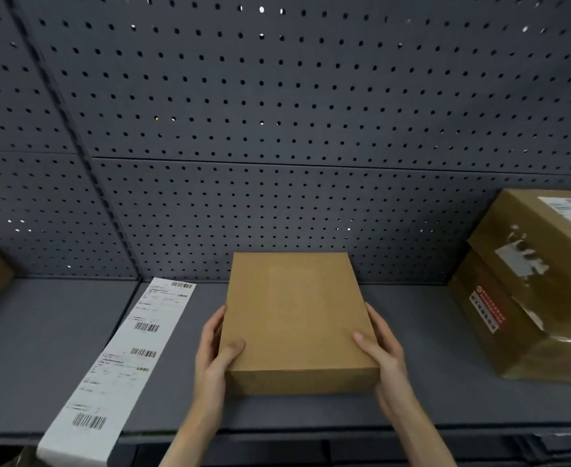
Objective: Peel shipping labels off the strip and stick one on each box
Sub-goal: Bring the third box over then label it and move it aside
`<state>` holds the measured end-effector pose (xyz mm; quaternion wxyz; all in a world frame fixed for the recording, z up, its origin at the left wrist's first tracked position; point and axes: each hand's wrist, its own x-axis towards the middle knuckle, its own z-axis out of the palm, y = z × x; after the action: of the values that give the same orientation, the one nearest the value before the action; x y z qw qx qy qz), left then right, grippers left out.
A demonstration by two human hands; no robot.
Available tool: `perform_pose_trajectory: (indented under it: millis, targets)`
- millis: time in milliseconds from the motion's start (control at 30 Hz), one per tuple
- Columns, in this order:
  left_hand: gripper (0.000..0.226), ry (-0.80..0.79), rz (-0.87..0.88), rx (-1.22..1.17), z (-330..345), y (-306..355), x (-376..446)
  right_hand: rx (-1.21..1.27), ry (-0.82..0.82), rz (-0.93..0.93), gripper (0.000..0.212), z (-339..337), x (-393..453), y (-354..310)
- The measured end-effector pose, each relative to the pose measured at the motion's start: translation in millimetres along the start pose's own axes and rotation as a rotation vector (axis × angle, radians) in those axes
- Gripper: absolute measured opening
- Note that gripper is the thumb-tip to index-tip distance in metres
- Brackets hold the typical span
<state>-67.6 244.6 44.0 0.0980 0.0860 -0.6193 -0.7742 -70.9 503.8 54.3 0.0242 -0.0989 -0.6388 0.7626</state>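
While gripped, box (294,318) between both hands (215,355).

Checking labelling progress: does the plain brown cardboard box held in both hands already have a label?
No, the plain brown cardboard box shows a bare top.

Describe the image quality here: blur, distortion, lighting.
Head view: wide-angle bending curves the pegboard seams; label strip print is smeared and unreadable; light is dim and even, with faint shadow under the plain box; both hands look soft-edged.
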Motion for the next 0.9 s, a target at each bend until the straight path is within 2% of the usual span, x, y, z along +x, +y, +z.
perform_pose_trajectory:
  millis: [200,267,367,500,633,733,800,900]
  targets:
    - [0.055,-0.006,0.006,0.028,4.2,-7.3,-0.1,0.016,-0.001,-0.016,0.089,-5.2,-0.2,4.5]
    - [0.055,-0.02,0.004,0.033,2.2,-9.5,0.5,0.009,-0.008,-0.029,0.084,-5.7,-0.2,6.2]
    - [0.055,-0.064,0.014,0.072,-2.0,-8.5,0.1,-0.039,-0.032,-0.044,0.064,-7.5,1.0,7.5]
    - [0.063,-0.157,0.011,0.179,-15.5,-0.3,2.5,-0.259,-0.058,-0.076,0.069,-13.1,-0.3,1.6]
    - [0.057,-0.261,0.132,0.476,-41.3,15.7,12.2,-0.698,0.03,-0.287,0.072,-13.7,-6.5,-9.3]
    - [0.059,-0.277,0.294,0.846,-71.4,28.9,22.8,-1.059,0.069,-0.478,0.067,10.8,-16.8,-19.0]
    - [0.059,-0.249,0.394,1.053,-95.8,36.3,26.7,-1.165,0.043,-0.58,0.065,42.6,-27.4,-20.0]
    - [0.057,-0.231,0.484,1.254,-134.9,44.2,27.7,-1.295,-0.082,-0.724,0.057,100.6,-43.2,-8.5]
